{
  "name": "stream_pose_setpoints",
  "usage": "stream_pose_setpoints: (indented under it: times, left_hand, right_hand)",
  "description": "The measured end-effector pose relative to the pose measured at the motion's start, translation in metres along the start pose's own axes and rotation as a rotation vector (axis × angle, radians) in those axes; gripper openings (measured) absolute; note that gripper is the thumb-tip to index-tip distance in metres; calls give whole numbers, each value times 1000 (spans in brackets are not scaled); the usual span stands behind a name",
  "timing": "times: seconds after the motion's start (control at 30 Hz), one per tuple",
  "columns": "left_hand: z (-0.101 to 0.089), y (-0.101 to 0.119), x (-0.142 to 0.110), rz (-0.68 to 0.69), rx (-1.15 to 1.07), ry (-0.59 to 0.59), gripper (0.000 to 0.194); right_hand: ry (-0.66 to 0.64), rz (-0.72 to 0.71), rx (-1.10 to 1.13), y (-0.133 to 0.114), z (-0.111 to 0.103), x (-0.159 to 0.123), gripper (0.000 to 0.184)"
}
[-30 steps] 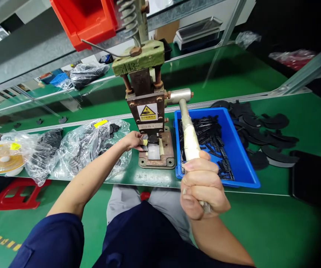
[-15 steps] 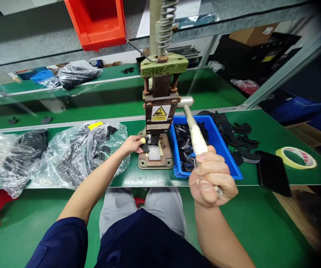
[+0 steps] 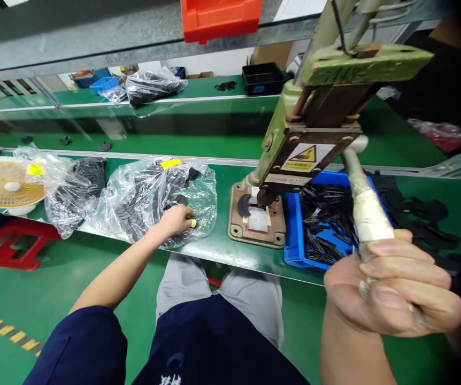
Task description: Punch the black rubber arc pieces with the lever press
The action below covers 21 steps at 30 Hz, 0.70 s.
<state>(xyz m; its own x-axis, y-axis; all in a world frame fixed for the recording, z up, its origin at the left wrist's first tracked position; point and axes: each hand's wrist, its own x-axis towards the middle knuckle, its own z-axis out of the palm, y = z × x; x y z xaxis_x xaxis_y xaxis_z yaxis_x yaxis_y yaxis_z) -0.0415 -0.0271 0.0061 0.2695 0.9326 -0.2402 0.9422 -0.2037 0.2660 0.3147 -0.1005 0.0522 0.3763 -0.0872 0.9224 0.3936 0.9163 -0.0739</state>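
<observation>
My right hand is wrapped round the taped lever handle of a hand press with a warning label. On the press base lies a black curved piece, left of a pale block under the ram. My left hand, with yellow tape on one digit, is over a clear plastic bag of black curved pieces. Its fingers are curled together at the bag's right part, beside a dark piece. What lies between the fingertips is hidden.
Right of the press stands a blue bin of black parts, with more black curved pieces beyond it. Another filled bag and a yellow fan are at left. An orange bin hangs over the shelf edge.
My left hand has left the press and moved left to the bag. The black piece it held now lies on the press base. My right hand stays on the lever; the view has shifted.
</observation>
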Motion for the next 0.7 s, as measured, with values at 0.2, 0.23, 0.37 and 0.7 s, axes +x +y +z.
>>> stream_pose_setpoints:
  times: [0.2, 0.23, 0.37, 0.7]
  left_hand:
    - [5, 14, -23, 54, 228, -106, 27]
    - [5, 15, -23, 50, 231, -104, 27]
    - [2, 19, -20, 23, 202, -57, 25]
    - [14, 51, 26, -11, 214, 257, 21]
  right_hand:
    - [-61, -45, 8, 0, 2, 5, 45]
    - [-55, -46, 4, 1, 2, 5, 46]
    - [-35, -13, -26, -1, 1, 2, 47]
    - [-26, 88, -96, -17, 6, 3, 36]
